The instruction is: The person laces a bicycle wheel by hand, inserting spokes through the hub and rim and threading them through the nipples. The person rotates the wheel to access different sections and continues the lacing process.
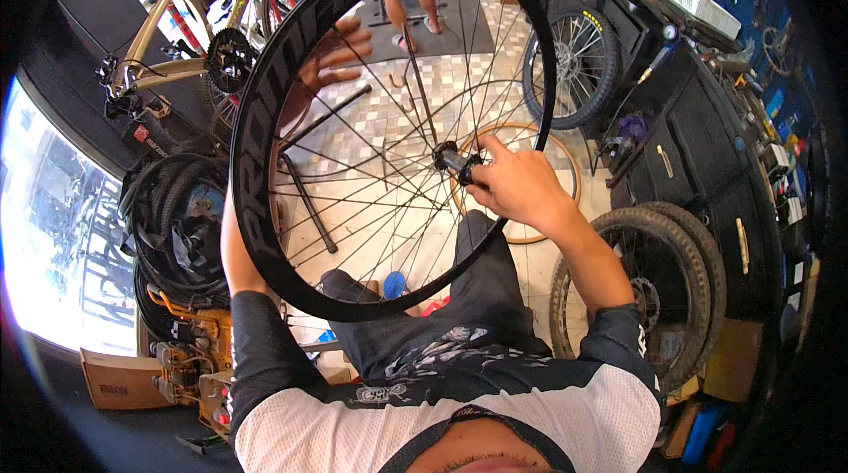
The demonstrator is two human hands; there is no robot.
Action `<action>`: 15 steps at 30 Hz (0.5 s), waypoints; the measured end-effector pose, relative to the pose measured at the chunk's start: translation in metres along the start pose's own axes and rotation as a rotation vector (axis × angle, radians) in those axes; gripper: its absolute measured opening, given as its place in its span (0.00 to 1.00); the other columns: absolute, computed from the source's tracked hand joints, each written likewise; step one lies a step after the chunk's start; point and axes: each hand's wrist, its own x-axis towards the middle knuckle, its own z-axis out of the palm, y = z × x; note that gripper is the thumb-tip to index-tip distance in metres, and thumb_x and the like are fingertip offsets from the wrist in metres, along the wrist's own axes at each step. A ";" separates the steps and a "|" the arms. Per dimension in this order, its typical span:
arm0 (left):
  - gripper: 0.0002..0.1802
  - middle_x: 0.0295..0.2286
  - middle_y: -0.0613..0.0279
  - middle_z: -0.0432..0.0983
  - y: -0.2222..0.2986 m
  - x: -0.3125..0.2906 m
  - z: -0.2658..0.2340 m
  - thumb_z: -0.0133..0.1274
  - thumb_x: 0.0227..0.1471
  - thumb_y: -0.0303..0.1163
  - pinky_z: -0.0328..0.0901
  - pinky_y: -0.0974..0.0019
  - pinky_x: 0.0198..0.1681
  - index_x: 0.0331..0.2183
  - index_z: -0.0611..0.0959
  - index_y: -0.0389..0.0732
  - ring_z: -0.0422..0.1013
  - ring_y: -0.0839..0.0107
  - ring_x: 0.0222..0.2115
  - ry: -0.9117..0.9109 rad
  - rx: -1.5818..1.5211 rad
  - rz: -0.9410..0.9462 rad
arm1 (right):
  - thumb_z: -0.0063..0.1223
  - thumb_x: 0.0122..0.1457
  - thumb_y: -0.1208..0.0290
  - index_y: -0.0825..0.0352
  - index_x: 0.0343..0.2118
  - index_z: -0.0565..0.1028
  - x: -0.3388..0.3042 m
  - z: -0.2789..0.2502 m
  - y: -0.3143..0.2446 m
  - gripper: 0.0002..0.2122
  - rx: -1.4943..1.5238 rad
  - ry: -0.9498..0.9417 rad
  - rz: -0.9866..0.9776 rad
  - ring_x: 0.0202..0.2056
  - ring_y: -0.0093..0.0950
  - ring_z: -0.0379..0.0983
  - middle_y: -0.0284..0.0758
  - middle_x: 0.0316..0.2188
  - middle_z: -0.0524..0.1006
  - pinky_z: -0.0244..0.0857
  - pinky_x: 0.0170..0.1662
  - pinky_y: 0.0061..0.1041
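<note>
A black bicycle wheel (251, 120) with a deep rim, thin dark spokes and no tyre is held up tilted in front of my body, above my thighs. My right hand (521, 189) is closed on the near end of its black hub (453, 159), with the index finger reaching over the hub's flange. On the far side of the spokes, my left hand (336, 53) shows through the wheel near the upper left of the rim. Its fingers are spread and slightly blurred, with nothing in them. The rim hides part of my left forearm and wrist.
Bike frames (159, 27) stand at the upper left, above hanging black tyres (172, 208). A tyred wheel (574, 67) leans by the right-hand bench, and muddy wheels (658, 287) stand near my right elbow. Another person's legs (409, 9) show beyond the rim.
</note>
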 end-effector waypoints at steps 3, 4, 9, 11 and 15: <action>0.52 0.59 0.42 0.70 0.032 0.007 0.046 0.31 0.62 0.72 0.61 0.46 0.65 0.63 0.70 0.33 0.69 0.48 0.60 -0.001 -0.136 0.024 | 0.63 0.57 0.60 0.63 0.29 0.81 -0.008 0.004 -0.009 0.11 -0.033 0.061 0.035 0.25 0.40 0.81 0.43 0.53 0.75 0.74 0.30 0.39; 0.49 0.58 0.39 0.71 0.035 0.012 0.046 0.33 0.64 0.67 0.62 0.47 0.64 0.62 0.71 0.29 0.70 0.48 0.59 -0.063 -0.173 0.054 | 0.62 0.58 0.61 0.63 0.28 0.81 -0.010 0.004 -0.017 0.10 -0.062 0.058 0.066 0.24 0.40 0.80 0.43 0.53 0.75 0.74 0.29 0.39; 0.48 0.58 0.33 0.68 0.032 0.017 0.045 0.35 0.62 0.61 0.63 0.44 0.62 0.63 0.66 0.25 0.70 0.43 0.57 -0.088 -0.301 0.051 | 0.59 0.60 0.62 0.61 0.31 0.81 -0.030 0.000 -0.013 0.08 -0.086 -0.012 0.083 0.26 0.39 0.81 0.38 0.33 0.81 0.72 0.28 0.41; 0.48 0.56 0.34 0.71 0.025 0.021 0.027 0.35 0.62 0.62 0.63 0.44 0.62 0.62 0.68 0.25 0.72 0.45 0.56 -0.232 -0.424 0.032 | 0.59 0.60 0.63 0.60 0.38 0.80 -0.041 -0.010 -0.008 0.08 -0.082 -0.041 0.079 0.29 0.40 0.81 0.36 0.28 0.81 0.72 0.31 0.41; 0.46 0.53 0.36 0.75 0.021 0.028 0.033 0.35 0.63 0.64 0.68 0.48 0.58 0.57 0.74 0.26 0.76 0.50 0.52 -0.106 -0.337 0.033 | 0.58 0.60 0.66 0.58 0.41 0.81 -0.073 -0.036 -0.002 0.08 -0.061 -0.103 0.157 0.32 0.39 0.81 0.35 0.31 0.83 0.72 0.34 0.40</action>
